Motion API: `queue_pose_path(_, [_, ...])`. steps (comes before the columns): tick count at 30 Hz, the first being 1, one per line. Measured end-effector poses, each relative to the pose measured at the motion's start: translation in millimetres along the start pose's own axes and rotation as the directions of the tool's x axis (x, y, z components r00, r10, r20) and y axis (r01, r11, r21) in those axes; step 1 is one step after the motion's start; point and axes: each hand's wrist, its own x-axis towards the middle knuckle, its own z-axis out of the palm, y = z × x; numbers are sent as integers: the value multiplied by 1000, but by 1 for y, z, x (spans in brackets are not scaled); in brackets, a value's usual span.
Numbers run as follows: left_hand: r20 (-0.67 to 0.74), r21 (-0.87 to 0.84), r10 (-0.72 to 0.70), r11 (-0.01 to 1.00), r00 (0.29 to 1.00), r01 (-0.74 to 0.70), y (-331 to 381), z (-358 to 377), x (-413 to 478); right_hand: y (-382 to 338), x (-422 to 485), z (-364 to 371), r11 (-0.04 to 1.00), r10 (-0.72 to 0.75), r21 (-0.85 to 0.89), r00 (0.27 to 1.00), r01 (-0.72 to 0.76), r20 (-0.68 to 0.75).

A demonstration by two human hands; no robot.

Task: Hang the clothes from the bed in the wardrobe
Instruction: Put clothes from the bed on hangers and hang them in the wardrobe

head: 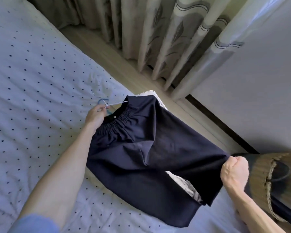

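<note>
A dark navy pair of trousers (146, 148) with an elastic waistband hangs on a light blue wire hanger (106, 105) above the bed's corner. My left hand (97, 115) grips the hanger just below its hook, beside the waistband. My right hand (234, 172) is a closed fist pinching the end of one trouser leg and pulling it out to the right. The other leg droops onto the bed (32, 81), which has a white cover with dark dots.
Patterned curtains (166, 39) hang along the far side, above a strip of pale floor (124, 64). A white panel with a dark bottom edge (259, 73) stands at the right. A woven basket (272, 179) sits by my right hand.
</note>
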Motion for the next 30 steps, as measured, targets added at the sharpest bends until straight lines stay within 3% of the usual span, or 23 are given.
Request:
queue_pose_path(3, [58,-4,-6,1000,998,6,-4,24,0,19,7,-7,993,-48,-99,994,58,100])
queue_pose_path(6, [-42,19,-16,1000,999,17,-7,41,13,35,6,7,971,-98,-187,962,148,253])
queue_pose_path(8, [-66,139,-83,986,994,91,-15,38,27,35,5,25,960,-125,-198,937,197,327])
queue_pose_path(11, [1,544,-175,826,985,146,-32,29,32,29,3,53,918,-222,-202,864,341,452])
queue_pose_path(14, [28,675,-181,729,983,115,-56,34,-2,36,-7,71,889,-237,-218,811,403,535])
queue_pose_path(17, [-12,785,-26,619,1000,25,-80,48,-37,43,-21,72,902,-192,-232,819,364,540])
queue_pose_path(19, [4,787,19,616,1000,-15,-91,66,-63,54,-25,67,878,-117,-306,786,367,606])
queue_pose_path(22, [32,775,37,630,999,-48,-92,92,-116,69,-31,46,824,7,-383,668,418,744])
queue_pose_path(26, [185,806,41,565,982,-175,-78,120,-192,94,-49,1,817,32,-357,583,453,812])
queue_pose_path(30, [341,790,41,528,939,-310,-46,148,-265,123,-77,-56,853,-61,-274,606,445,793])
